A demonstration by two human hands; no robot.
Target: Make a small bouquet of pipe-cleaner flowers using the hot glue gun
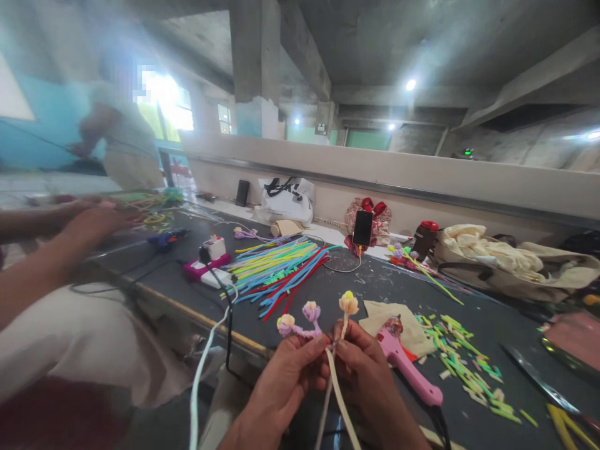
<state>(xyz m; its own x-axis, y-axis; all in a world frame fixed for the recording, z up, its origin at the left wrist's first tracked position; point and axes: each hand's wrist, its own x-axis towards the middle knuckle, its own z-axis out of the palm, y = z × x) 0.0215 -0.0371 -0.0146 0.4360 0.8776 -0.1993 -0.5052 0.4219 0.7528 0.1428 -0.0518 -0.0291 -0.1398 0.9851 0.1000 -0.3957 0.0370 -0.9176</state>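
Observation:
My left hand is closed, its thumb and fingers pinching a purple pipe-cleaner stem that forks into two small flowers, one purple and one pinkish with purple. Close beside it my right hand is closed on a cream pipe-cleaner flower with a yellowish centre. The fingertips of both hands meet where the stems join. Two long pale stems hang down from between the hands. Just right of my right hand lies a pink glue gun on a beige cloth.
A bundle of coloured pipe cleaners lies ahead, near a power strip with a white cable. Cut green and yellow pieces, scissors and a bag are at right. At left, a co-worker's arms reach over the table.

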